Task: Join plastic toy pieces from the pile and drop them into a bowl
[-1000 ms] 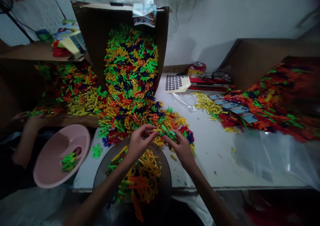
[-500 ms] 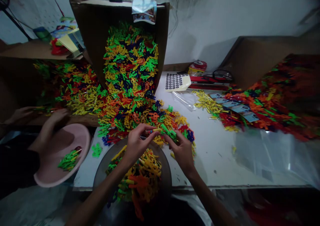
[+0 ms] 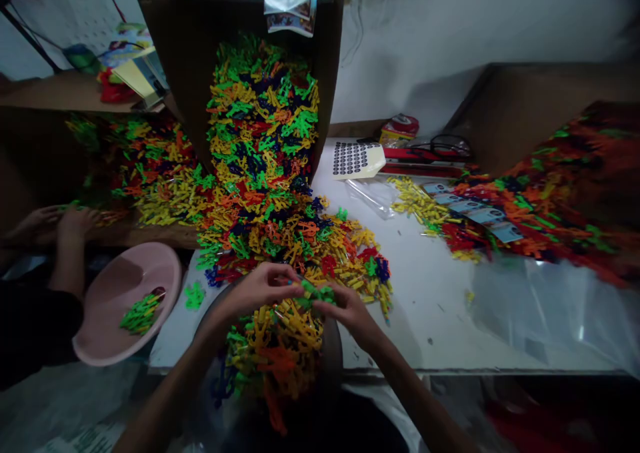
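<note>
My left hand [image 3: 253, 291] and my right hand [image 3: 347, 308] meet over a dark round bowl [image 3: 333, 358] heaped with yellow, orange and green plastic pieces. Both hands pinch a small bunch of green plastic pieces [image 3: 315, 294] between their fingertips. Just beyond them lies a big pile of mixed coloured plastic pieces [image 3: 280, 226], which spills down from a tilted cardboard box [image 3: 190, 46] onto the white table [image 3: 430, 306].
At the left a pink bowl [image 3: 110, 296] holds some green pieces, and another person's hands [image 3: 55, 223] rest beside a second pile. A sticker sheet [image 3: 353, 159], a tape roll, clear plastic bags [image 3: 540, 313] and another pile with printed cards [image 3: 500, 219] lie to the right.
My two hands have drawn back from the pile toward the dark bowl with the green pieces. The other person's hand has left the pink bowl and returned to the left pile.
</note>
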### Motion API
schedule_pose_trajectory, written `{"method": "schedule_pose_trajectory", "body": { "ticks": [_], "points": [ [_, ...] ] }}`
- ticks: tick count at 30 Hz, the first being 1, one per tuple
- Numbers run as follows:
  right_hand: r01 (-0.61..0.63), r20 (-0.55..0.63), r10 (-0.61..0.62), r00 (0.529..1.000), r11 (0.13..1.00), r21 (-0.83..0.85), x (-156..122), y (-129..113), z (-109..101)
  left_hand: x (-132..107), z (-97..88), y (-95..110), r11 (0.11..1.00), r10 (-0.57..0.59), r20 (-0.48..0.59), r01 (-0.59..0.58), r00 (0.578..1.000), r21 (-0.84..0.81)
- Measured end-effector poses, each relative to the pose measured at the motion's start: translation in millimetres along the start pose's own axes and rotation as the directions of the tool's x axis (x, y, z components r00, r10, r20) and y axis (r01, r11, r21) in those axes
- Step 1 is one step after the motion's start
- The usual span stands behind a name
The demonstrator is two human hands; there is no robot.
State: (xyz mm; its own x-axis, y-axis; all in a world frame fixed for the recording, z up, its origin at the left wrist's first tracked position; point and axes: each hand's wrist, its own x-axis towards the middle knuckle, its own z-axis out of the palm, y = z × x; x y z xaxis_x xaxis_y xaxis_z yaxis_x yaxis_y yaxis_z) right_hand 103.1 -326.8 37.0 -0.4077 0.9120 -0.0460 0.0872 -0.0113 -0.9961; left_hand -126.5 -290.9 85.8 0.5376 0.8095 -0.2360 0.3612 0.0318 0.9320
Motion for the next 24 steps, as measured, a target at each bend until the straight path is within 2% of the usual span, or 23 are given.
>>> {"method": "schedule_pose_trajectory", "body": {
  "ticks": [2, 3, 5, 7, 8, 9, 11, 12, 14, 16, 20, 24],
  "points": [
    [0.025, 0.115, -0.006, 0.993, 0.987, -0.161, -1, 4, -3, -10, -17.5, 1, 0.974, -0.027, 0.15, -0.007, 0.988, 0.227],
    [0.036, 0.119, -0.008, 0.993, 0.971, -0.236, 0, 8, -7, -10, -24.6, 1, 0.939, -0.037, 0.16, -0.02, 0.986, 0.342],
    [0.019, -0.002, -0.021, 1.0, 0.932, -0.362, 7, 20, -23, 1, -30.4, -1, 0.843, -0.008, 0.06, -0.025, 0.998, 0.537],
    [-0.045, -0.188, -0.063, 0.98, 0.855, -0.516, 21, 40, -45, 31, -21.8, -6, 0.73, 0.083, -0.042, -0.032, 0.996, 0.682],
    [-0.077, -0.251, -0.102, 0.963, 0.785, -0.615, 30, 51, -55, 52, -12.6, -10, 0.668, 0.134, -0.04, -0.061, 0.99, 0.742],
    [-0.098, -0.269, -0.135, 0.954, 0.705, -0.703, 39, 63, -65, 75, -1.3, -16, 0.602, 0.166, -0.031, -0.076, 0.986, 0.795],
    [-0.091, -0.237, -0.144, 0.961, 0.641, -0.762, 57, 85, -78, 123, 22.9, -27, 0.457, 0.223, 0.02, -0.123, 0.975, 0.881],
    [-0.079, -0.213, -0.139, 0.967, 0.63, -0.772, 64, 94, -83, 145, 33.7, -33, 0.438, 0.23, 0.03, -0.131, 0.973, 0.889],
    [-0.056, -0.181, -0.135, 0.974, 0.631, -0.773, 74, 109, -88, 179, 49.6, -46, 0.427, 0.235, 0.043, -0.143, 0.971, 0.893],
    [-0.033, -0.164, -0.145, 0.976, 0.643, -0.765, 76, 117, -91, 198, 57.2, -57, 0.436, 0.224, 0.03, -0.128, 0.974, 0.891],
    [0.021, -0.16, -0.184, 0.97, 0.716, -0.697, 69, 124, -98, 206, 60.6, -74, 0.482, 0.21, -0.022, -0.084, 0.977, 0.872],
    [-0.003, -0.262, -0.183, 0.948, 0.816, -0.578, 61, 122, -94, 204, 62.7, -73, 0.578, 0.218, -0.082, -0.061, 0.973, 0.814]
  ]
}}
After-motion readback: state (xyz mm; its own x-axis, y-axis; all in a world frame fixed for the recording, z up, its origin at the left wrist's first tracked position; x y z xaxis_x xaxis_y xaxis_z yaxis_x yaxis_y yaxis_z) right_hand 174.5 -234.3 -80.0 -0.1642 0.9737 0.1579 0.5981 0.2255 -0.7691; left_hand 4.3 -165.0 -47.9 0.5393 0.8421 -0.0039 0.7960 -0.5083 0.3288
